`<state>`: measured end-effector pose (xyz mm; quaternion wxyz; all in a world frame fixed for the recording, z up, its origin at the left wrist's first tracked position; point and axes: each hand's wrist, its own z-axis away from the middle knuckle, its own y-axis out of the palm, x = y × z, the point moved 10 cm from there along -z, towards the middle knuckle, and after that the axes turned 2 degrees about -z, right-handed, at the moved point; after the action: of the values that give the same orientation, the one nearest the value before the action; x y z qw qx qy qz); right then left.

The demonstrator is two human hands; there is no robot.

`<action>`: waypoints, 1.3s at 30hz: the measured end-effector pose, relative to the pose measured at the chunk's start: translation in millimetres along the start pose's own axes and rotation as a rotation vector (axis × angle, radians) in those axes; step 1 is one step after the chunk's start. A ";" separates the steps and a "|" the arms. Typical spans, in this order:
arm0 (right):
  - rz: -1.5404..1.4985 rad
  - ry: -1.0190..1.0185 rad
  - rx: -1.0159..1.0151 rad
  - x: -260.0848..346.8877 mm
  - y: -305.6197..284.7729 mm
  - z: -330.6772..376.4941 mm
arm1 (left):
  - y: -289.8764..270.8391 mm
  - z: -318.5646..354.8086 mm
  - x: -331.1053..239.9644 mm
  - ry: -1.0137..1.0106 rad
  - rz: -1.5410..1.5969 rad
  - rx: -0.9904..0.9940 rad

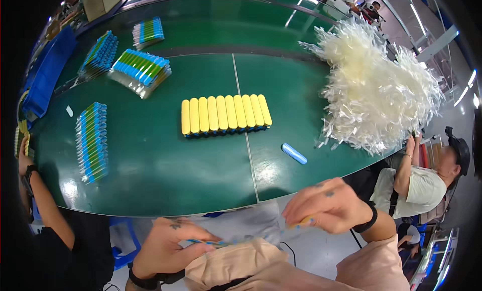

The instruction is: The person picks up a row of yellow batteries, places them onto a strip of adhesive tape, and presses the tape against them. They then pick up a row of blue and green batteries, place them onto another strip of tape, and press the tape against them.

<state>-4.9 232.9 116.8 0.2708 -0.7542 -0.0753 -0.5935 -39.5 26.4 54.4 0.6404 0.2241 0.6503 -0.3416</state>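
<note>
My left hand (173, 246) is low in front of the table edge, thumb and fingers closed on a thin blue-and-yellow strip (203, 242). To its right, my right hand (329, 208) is raised and its fingertips pinch a small yellow piece (304, 221), mostly hidden by the fingers. Beyond both hands, a row of yellow round-ended pieces (226, 112) lies side by side on the green table (150, 190), with dark blue showing under its near edge. A single blue round-ended piece (293, 154) rests to the right of that row.
A big heap of clear plastic sleeves (376, 90) covers the right side. Blue-and-green bundles in clear sleeves stand at left, including a near bundle (93, 143) and a far one (141, 70). A blue bin (50, 72) is at far left. Co-workers' arms (50, 205) show at both sides.
</note>
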 end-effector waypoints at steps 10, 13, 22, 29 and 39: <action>0.780 -0.322 -0.116 -14.3 -19.8 24.2 | 26.6 -19.8 -39.9 0.551 -1.082 -0.198; 0.927 -0.322 -0.003 -38.2 0.9 24.8 | 36.3 -8.6 -24.5 0.617 -1.213 -0.218; 0.849 0.198 -0.346 -55.1 -68.0 20.6 | 23.7 -7.2 -0.9 0.471 -0.979 -0.166; 1.110 -0.058 -0.180 -69.1 -38.5 0.1 | -31.7 -37.6 16.7 0.231 -0.283 -0.451; 1.018 0.109 0.255 -62.5 8.0 -51.1 | -38.2 -32.7 25.4 0.223 -0.184 -0.456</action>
<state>-62.9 213.7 63.4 0.6179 -0.6244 0.2434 -0.4113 -91.6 21.1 33.6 0.5650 0.0504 0.7948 -0.2159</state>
